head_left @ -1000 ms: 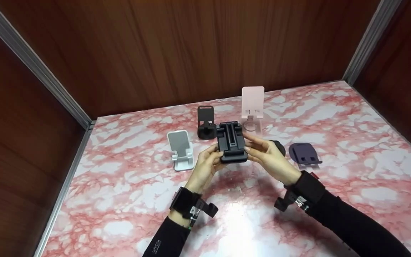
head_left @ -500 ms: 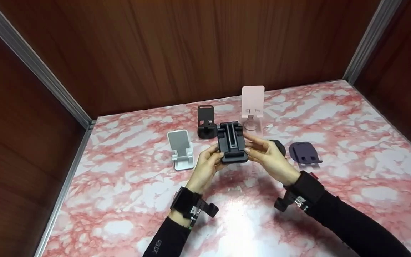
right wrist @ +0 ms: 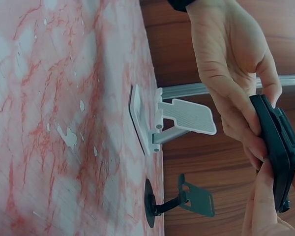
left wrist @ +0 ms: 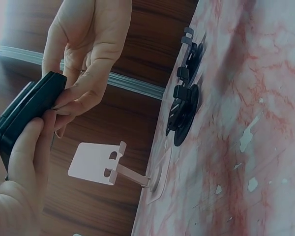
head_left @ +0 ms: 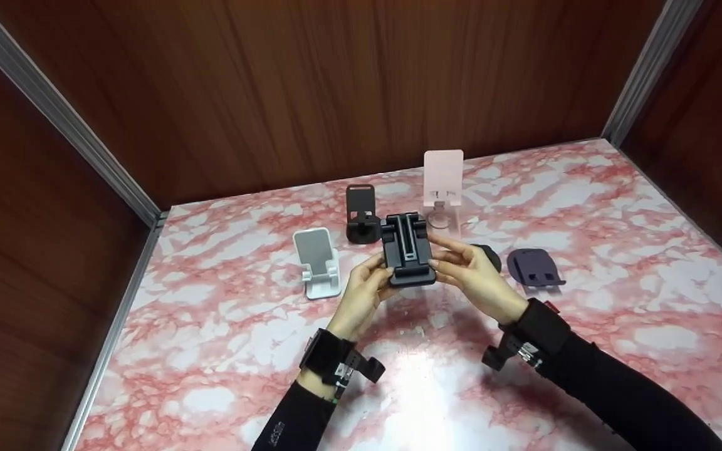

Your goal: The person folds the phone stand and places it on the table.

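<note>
A black folded phone stand point(head_left: 408, 250) is held up above the table between both hands. My left hand point(head_left: 361, 291) grips its left lower edge, thumb on the front face. From the other side my right hand point(head_left: 477, 275) pinches the right edge, with fingers behind it. Both wrist views show the folded stand point(left wrist: 32, 110) off the tabletop, thumbs and fingertips along its sides. To the left stands a white phone stand point(head_left: 317, 260) with a grey pad. Behind the held stand are a smaller black phone stand point(head_left: 361, 213) and a pink phone stand point(head_left: 443, 181).
A dark purple phone stand point(head_left: 533, 269) lies low at the right. Another black round-based one point(head_left: 491, 257) is partly hidden behind the right hand. The red-and-white marbled table point(head_left: 223, 351) is bordered by brown wood-grain panels point(head_left: 311, 94) at the back and sides.
</note>
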`<state>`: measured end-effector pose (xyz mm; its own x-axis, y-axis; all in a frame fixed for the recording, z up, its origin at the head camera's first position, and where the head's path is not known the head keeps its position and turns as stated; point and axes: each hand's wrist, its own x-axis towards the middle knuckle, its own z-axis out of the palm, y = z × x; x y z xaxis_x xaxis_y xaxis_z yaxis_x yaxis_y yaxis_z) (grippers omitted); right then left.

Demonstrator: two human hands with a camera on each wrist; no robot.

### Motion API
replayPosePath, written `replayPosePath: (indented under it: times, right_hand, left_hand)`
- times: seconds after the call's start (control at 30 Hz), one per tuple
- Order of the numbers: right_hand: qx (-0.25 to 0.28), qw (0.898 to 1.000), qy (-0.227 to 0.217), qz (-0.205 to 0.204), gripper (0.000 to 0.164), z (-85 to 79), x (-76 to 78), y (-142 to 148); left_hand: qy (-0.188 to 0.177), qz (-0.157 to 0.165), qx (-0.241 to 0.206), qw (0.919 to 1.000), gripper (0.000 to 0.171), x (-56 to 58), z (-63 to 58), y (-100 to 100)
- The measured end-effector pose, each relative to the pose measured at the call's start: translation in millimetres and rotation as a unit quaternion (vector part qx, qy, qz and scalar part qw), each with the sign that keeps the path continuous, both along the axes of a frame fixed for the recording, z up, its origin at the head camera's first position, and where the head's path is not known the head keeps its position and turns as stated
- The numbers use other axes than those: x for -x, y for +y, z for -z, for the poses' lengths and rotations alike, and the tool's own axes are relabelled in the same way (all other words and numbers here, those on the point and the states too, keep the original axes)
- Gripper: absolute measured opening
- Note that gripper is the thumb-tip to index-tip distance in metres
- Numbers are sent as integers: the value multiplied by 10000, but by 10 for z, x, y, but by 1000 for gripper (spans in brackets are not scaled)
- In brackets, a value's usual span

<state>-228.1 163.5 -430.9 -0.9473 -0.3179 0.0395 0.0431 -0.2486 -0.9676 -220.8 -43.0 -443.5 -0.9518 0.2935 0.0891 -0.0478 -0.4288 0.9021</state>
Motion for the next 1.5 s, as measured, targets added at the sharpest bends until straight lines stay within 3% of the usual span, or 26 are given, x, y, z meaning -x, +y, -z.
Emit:
replayPosePath:
  times: [0.27,0.47,0.6,0.67,0.7,0.77,0.9,1.03,1.17,1.23,1.37,1.5]
  right_hand:
    - [208,9997,-104,-115,57,-12,-10,11]
    - [245,9992,-128,-297,59,-57,-29,74]
    - [141,9989,-179,-403,61,-105,-37,127]
    - [52,9990,-193,-407,61,-135,-37,158]
    - [27,9990,-202,-390,61,-151,-37,173]
    - [-27,9991,-222,-357,61,-180,-33,211]
    - [-55,9991,-300,-280,61,-235,-20,291]
    - [-33,9992,-329,-211,61,-279,-1,368]
    - [68,9996,-221,-160,61,-310,29,458]
    - [110,9998,-151,-118,59,-320,48,509]
    - [130,9999,-49,-14,58,-347,93,628]
    - [101,9999,15,52,59,-383,150,769]
  left_hand:
    - [18,10,251,9997,43,-16,-27,-26]
    - [110,47,763,9970,43,-31,-100,-51]
    - [415,38,1320,9904,46,-47,-161,-69]
    - [812,2,1772,9808,46,-51,-177,-85]
    - [1058,-72,2114,9716,46,-53,-181,-97]
    - [1575,-267,2830,9457,47,-57,-181,-121]
    - [2414,-684,4064,8786,49,-58,-171,-166]
    - [2985,-921,4781,8209,55,-65,-161,-186]
    - [3348,-1276,5459,7574,62,-79,-149,-201]
    - [3446,-1440,5714,7308,64,-84,-142,-214]
    - [3470,-1590,6055,6983,67,-96,-118,-261]
    - [3402,-1573,6281,6819,68,-98,-89,-317]
